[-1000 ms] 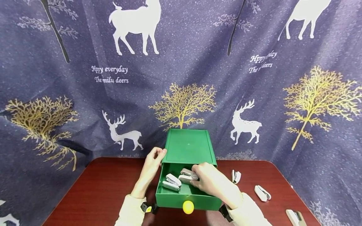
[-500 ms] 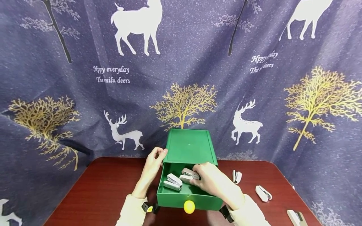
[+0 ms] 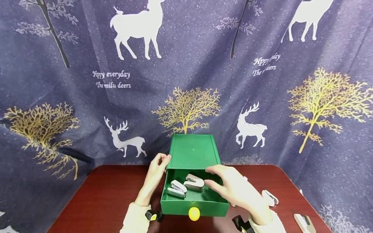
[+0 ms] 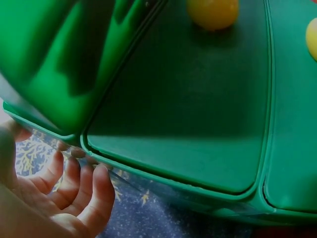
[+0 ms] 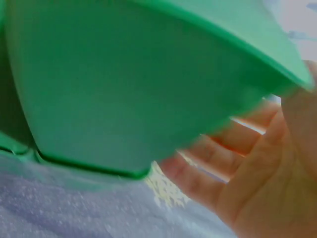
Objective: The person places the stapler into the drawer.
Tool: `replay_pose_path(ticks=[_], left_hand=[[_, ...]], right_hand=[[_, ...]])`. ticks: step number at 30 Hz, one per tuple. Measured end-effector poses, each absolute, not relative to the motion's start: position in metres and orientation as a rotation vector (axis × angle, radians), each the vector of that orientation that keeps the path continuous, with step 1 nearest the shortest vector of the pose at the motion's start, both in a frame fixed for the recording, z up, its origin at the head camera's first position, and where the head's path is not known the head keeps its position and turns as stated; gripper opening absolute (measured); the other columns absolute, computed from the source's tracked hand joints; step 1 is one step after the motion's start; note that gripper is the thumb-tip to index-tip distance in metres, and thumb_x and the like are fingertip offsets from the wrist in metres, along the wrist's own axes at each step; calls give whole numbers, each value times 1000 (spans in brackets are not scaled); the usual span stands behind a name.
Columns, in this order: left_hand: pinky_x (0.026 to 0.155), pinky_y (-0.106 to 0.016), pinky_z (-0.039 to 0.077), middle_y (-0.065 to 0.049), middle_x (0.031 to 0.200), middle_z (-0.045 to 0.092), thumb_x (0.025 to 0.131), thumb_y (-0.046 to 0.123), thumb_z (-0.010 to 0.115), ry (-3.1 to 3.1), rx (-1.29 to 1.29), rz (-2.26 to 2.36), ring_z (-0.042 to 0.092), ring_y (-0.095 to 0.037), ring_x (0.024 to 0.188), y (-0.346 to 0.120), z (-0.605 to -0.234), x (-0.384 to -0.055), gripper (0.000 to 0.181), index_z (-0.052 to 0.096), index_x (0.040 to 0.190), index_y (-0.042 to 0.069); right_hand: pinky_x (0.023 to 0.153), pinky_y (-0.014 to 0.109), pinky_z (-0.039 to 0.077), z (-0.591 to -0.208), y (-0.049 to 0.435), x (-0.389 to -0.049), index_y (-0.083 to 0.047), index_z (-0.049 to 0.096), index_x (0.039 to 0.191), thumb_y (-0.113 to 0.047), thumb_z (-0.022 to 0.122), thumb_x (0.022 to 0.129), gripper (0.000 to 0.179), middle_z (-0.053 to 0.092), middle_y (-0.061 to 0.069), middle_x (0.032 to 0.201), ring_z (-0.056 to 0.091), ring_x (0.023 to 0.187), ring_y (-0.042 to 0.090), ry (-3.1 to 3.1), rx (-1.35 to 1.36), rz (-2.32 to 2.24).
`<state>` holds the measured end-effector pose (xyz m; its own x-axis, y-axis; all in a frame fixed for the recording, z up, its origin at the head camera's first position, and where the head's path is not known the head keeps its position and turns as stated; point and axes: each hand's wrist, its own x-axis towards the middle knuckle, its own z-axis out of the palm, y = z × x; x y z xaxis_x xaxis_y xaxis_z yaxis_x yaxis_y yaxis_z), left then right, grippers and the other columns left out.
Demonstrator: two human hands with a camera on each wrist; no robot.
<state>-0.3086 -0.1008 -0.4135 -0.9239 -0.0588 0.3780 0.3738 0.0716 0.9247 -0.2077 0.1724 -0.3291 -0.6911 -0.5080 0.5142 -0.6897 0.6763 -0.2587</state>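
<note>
On the left, here's the left hand [image 3: 155,168] at the left edge of the green box [image 3: 193,150], close to its front corner, fingers loosely bent, fingertips up by the side wall; how firmly it presses, I can't tell. The box stands at the worktop's [image 3: 110,194] far edge, midway along, and its drawer [image 3: 177,207] is out towards the near edge. Inside, by the drawer's left wall, lies the white stapler [image 3: 176,189]. Next comes the beige stapler [image 3: 194,183], further back and near the middle, on the drawer floor. A yellow knob [image 3: 194,214] sits midway on the drawer front, below the pair. And now the right hand [image 3: 231,183], over the drawer's right edge: thumb and fingers wide apart, nothing between them! The thumb tip is just beside the beige stapler's right end; touching or not, I can't tell. Further right, a second white stapler [image 3: 270,198] lies near the worktop's right edge, and a two-tone stapler [image 3: 304,223] lies towards the near right corner.
</note>
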Motion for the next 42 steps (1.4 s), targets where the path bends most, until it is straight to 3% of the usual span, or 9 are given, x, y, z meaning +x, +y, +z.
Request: replay_pose_path(ticks=[8,16,20,24,29,35,38,42], left_hand=[[59,-24,44,-2,80,49,97,24,64,-2048,-313,-1949,51,-13,70,-99,-411,-310,22,57,94,3],[58,-24,44,-1,77,49,97,14,62,-2030,-365,-1967,50,-13,68,-93,-391,-292,17,55,93,-1],[58,-23,45,0,77,48,97,16,63,-2013,-363,-1971,50,-11,68,-91,-387,-288,17,56,91,1],[58,-23,44,-1,77,49,97,16,63,-2010,-365,-1977,50,-11,68,-89,-387,-288,17,56,92,1],[59,-23,44,-2,78,49,98,14,61,-2039,-369,-1985,51,-12,68,-89,-390,-293,16,56,94,-1],[58,-24,45,-1,77,50,97,19,63,-2021,-338,-1989,51,-12,68,-89,-407,-308,19,56,93,1],[58,-24,45,-1,77,50,96,23,64,-2015,-333,-1977,52,-12,68,-89,-414,-311,21,57,93,3],[58,-26,46,-3,78,50,96,26,65,-2025,-346,-1960,52,-14,68,-89,-417,-312,23,57,92,5]], right_hand=[[84,32,51,-328,206,-193,-21,67,113,-29,74,88,27,65,-13,109,62,100,7,-2441,772,728],[79,13,41,-348,243,-183,-22,68,110,-22,79,83,29,65,-15,104,59,90,4,-2363,586,693],[73,12,42,-366,262,-181,-25,67,107,-19,80,82,29,63,-18,101,58,88,2,-2369,523,702],[69,11,42,-388,285,-180,-21,68,104,-14,83,77,31,64,-13,98,57,81,0,-2355,465,661],[76,8,37,-408,315,-177,-17,70,101,-17,83,76,29,67,-5,95,61,84,6,-2385,315,618],[67,23,43,-422,347,-173,-15,70,101,-30,81,80,28,67,-1,97,59,81,9,-2526,146,560],[67,29,44,-432,369,-172,-10,69,101,-27,83,76,32,68,8,98,62,84,21,-2536,111,518],[69,48,48,-443,402,-169,-4,68,102,-26,81,78,35,65,22,99,61,82,36,-2616,-3,506]])
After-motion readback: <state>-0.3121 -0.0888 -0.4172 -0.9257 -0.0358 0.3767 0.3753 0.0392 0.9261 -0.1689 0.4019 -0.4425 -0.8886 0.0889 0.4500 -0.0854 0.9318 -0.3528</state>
